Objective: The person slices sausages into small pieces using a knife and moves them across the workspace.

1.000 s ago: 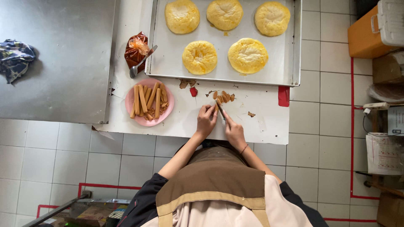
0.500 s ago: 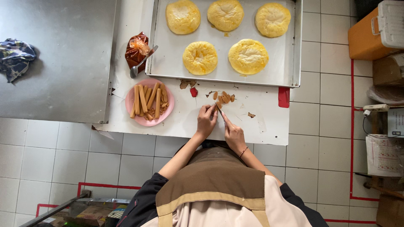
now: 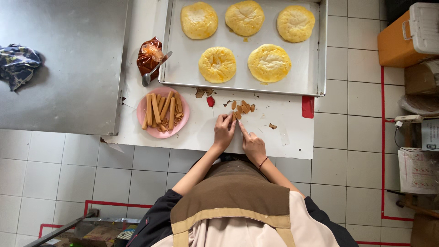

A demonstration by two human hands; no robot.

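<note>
The board (image 3: 283,137) lies on the table; both hands, left (image 3: 224,131) and right (image 3: 253,145), rest on its near part, side by side; the slices (image 3: 242,108) lie just beyond them; the plate (image 3: 142,120) of sticks (image 3: 160,110) sits to the left; the tray (image 3: 183,64) lies far, with five buns (image 3: 217,64) on it; the bag (image 3: 148,57) and spoon (image 3: 153,71) lie left of the tray; a cloth (image 3: 18,64) lies far left.

Apron: brown fabric apron (image 3: 231,192) with a tan border band along its edge, covering the middle of the torso.
Under layer: pale pinkish-cream panel below the tan band, with a tan strap at each side.
Sleeves: short black sleeves (image 3: 160,217), one at each shoulder; forearms bare.
Right wrist: thin dark red beaded bracelet (image 3: 262,163).
Left hand (image 3: 224,131): no ring or glove visible.
Right hand (image 3: 253,145): likewise bare.
</note>
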